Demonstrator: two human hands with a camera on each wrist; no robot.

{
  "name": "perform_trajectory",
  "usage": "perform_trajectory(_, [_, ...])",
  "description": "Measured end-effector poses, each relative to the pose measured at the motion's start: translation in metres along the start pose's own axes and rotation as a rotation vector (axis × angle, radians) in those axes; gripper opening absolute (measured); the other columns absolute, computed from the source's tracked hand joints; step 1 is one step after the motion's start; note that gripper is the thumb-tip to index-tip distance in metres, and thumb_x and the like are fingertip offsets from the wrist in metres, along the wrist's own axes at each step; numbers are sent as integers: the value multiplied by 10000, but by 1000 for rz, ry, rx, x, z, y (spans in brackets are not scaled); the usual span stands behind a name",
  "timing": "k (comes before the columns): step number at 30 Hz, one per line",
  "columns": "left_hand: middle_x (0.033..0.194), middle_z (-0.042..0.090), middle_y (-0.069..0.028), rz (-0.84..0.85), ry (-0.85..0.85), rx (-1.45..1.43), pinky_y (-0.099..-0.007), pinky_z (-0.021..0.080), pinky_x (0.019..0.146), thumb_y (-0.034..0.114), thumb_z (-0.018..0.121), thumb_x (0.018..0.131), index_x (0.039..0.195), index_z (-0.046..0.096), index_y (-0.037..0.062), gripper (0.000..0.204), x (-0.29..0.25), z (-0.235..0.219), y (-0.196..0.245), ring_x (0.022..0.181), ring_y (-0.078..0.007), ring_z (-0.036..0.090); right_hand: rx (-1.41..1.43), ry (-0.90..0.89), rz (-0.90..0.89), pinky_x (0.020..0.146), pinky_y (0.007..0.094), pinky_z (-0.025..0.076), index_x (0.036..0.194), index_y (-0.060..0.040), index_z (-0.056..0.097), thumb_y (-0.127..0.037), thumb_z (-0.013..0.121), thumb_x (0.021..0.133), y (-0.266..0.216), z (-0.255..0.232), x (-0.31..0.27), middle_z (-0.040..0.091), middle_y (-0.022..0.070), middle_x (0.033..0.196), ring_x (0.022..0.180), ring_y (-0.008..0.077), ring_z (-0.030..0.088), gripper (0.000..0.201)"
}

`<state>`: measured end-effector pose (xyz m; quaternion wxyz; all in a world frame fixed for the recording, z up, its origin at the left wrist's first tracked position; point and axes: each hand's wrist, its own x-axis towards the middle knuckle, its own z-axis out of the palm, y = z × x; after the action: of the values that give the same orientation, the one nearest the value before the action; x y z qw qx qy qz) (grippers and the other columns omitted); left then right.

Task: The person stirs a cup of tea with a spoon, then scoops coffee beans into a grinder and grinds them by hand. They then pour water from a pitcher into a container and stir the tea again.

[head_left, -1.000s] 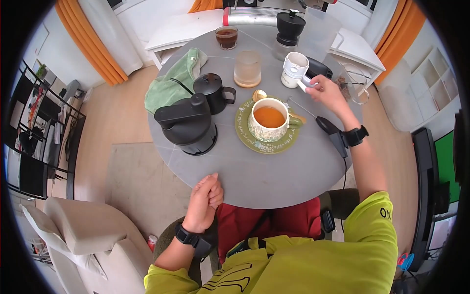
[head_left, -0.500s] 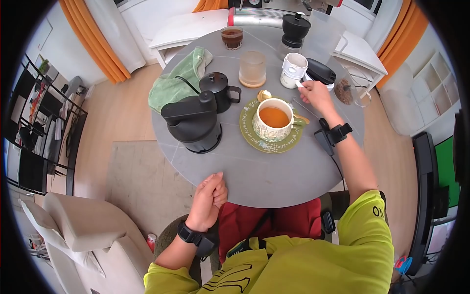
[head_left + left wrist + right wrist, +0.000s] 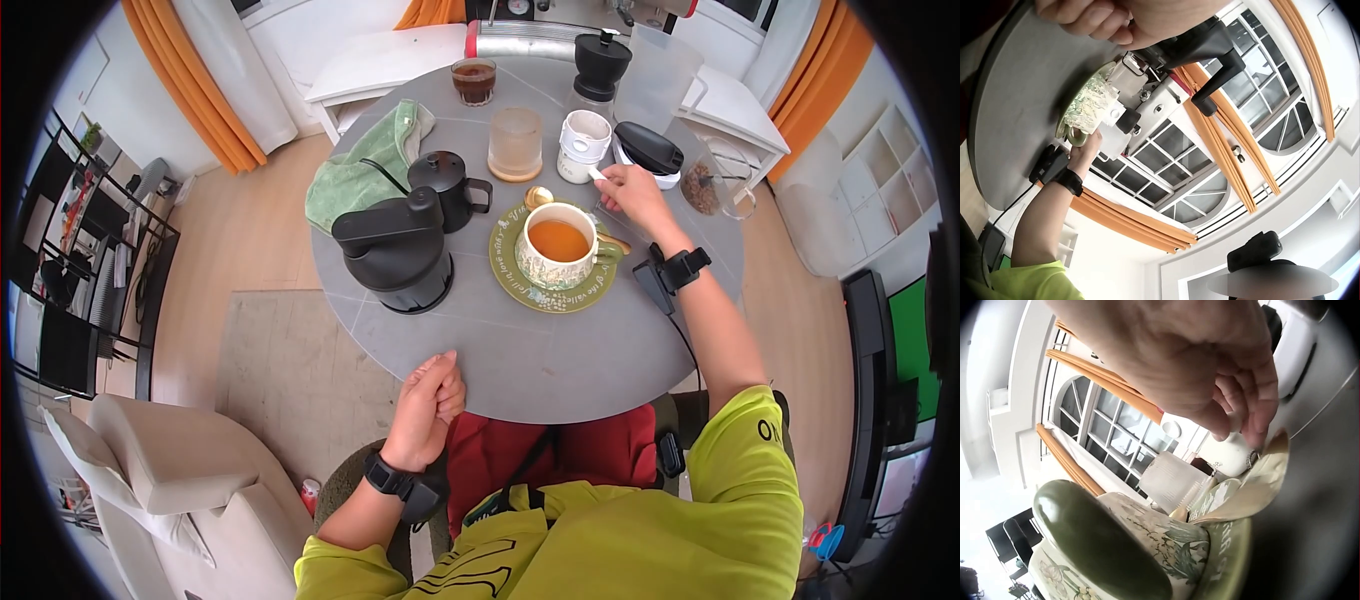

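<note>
My right hand (image 3: 635, 195) pinches the handle of a white cup (image 3: 583, 140) with its thumb and fingertips. That cup stands upright at the right back of the round table, just right of a frosted glass (image 3: 515, 145). In the right wrist view, curled fingers cover part of the handle. Nearer me, a flowered teacup (image 3: 552, 270) of amber drink sits on a green saucer (image 3: 510, 280) with a wooden spoon (image 3: 1241, 503). My left hand (image 3: 428, 405) rests at the front table edge, fingers loosely curled, holding nothing.
On the left stand a black kettle (image 3: 395, 255), a black lidded pot (image 3: 445, 185) and a green towel (image 3: 355, 170). A glass of dark drink (image 3: 473, 85) and a hand grinder (image 3: 600, 70) are at the back. Right of the cup lies a black-and-white object (image 3: 650, 150).
The white cup has shifted left toward the frosted glass, with my right hand at its handle. The left hand stays at the table edge. The head view has shifted slightly.
</note>
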<state>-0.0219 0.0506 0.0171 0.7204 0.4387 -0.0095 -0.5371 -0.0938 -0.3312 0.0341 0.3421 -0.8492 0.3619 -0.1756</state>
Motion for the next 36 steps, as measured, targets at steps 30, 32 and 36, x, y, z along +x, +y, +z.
perform_trajectory(30, [574, 269, 64, 32, -25, 49, -227, 202, 459, 241, 484, 977, 666, 355, 138, 351, 1, -2, -4, 499, -58, 246, 207, 378, -216, 772, 299, 481, 1163, -58, 572, -211, 719, 801, -22, -28, -4, 603, 71, 1023, 867, 154, 570, 419])
perform_trajectory(32, [574, 271, 65, 41, 0, 44, -226, 200, 459, 238, 485, 977, 669, 359, 138, 347, -1, -2, -4, 498, -56, 244, 197, 311, -221, 842, 321, 465, 1223, -54, 521, -237, 744, 775, -21, -25, 5, 560, 99, 1138, 982, 190, 550, 532])
perform_trajectory(36, [577, 276, 69, 36, -17, 34, -222, 201, 462, 226, 501, 971, 677, 372, 135, 334, 1, -4, -6, 501, -51, 242, 160, 128, -186, 1024, 387, 376, 1381, -39, 351, -277, 794, 712, -28, -22, 21, 407, 165, 1396, 1255, 293, 436, 838])
